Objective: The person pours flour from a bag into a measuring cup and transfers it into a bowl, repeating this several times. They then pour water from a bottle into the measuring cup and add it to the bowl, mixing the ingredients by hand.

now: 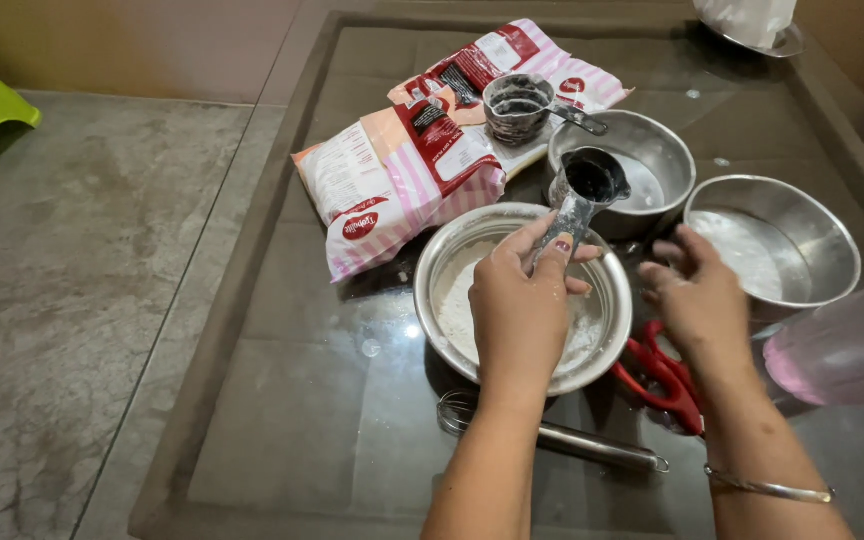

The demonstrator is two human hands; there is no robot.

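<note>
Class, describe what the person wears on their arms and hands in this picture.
Both forearms are bare, with no sleeves in view. The right wrist carries a thin silver metal bangle. The left hand has dark red polish on a fingernail and white powder dusted on it. The right hand wears nothing.

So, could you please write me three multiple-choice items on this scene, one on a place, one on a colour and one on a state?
1. Where do the whisk lie?
A. on the glass table, in front of the flour bowl
B. inside a bowl
C. on the floor

2. What colour are the scissors handles?
A. blue
B. red
C. black

3. What does the left hand hold?
A. nothing
B. the flour bag
C. a measuring cup

Answers: 1 A, it rests on the glass nearest the person. 2 B, red loops show under the right hand. 3 C, fingers grip its handle over the bowl.
</note>
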